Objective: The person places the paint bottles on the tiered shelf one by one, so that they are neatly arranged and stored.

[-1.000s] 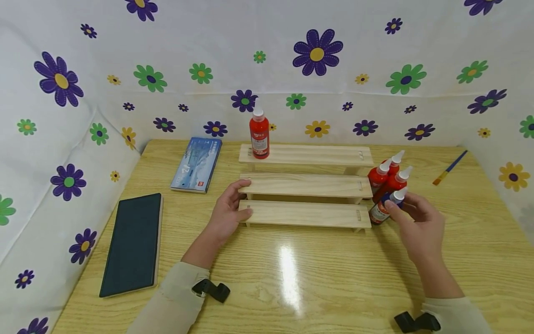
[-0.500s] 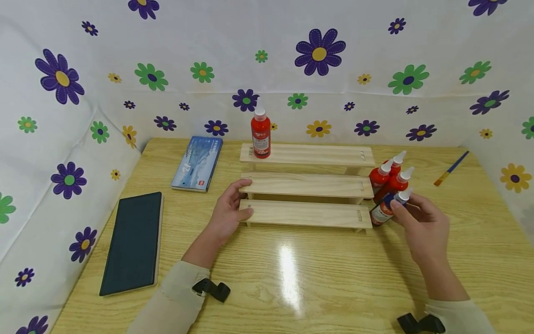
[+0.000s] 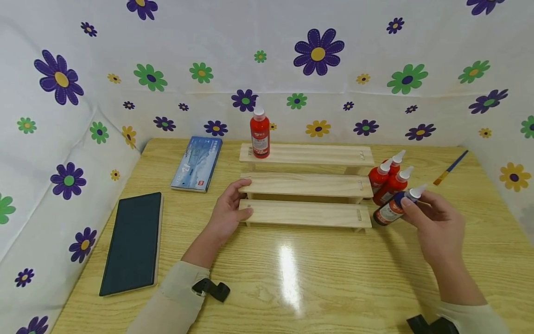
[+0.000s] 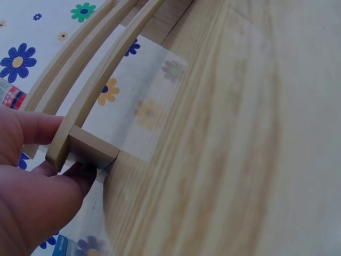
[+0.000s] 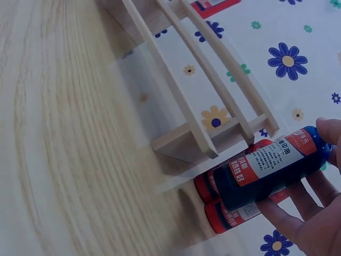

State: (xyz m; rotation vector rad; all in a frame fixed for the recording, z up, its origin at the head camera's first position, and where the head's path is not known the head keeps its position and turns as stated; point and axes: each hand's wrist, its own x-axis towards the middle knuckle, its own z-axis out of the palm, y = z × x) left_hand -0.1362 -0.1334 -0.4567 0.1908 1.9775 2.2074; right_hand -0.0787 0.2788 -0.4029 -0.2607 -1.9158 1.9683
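Observation:
My left hand [image 3: 227,211] grips the left end of a three-tier wooden rack [image 3: 304,185]; in the left wrist view its thumb and fingers close around the end of the lowest shelf. The right hand [image 3: 442,227] holds a dark blue ink bottle [image 5: 272,165] with a white nozzle cap, tilted with its nozzle to the right. The blue bottle is just off the rack's right end, in front of several red ink bottles [image 3: 390,190] that stand together there. One more red ink bottle [image 3: 260,137] stands on the left end of the top shelf.
A blue-and-white box [image 3: 197,163] lies at the back left, and a dark notebook [image 3: 132,243] lies nearer on the left. At the far right is a blue-handled paintbrush [image 3: 451,167]. Flower-patterned cloth [image 3: 175,46] borders the table [image 3: 333,283].
The right hand has moved to the right with the blue ink bottle, away from the rack's end, and the bottle leans more. The left hand has stayed on the rack.

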